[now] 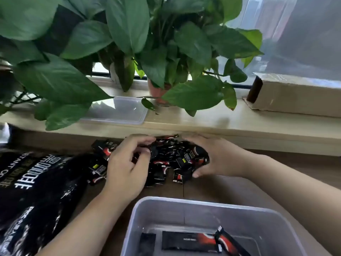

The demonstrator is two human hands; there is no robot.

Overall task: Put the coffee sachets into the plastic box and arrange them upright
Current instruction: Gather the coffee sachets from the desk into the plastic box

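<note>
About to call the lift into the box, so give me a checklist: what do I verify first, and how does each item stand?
1. Both hands on the pile of sachets: ok; left hand and right hand cup it from either side.
2. Pile fully gathered: not ok; stray sachets lie left of the left hand.
3. Lid off the plastic box: ok; the lid sits on the windowsill.
4. Room in the box: ok; few boxed sachets so far.
5. Those upright: not ok; one lies flat, one leans.
</note>
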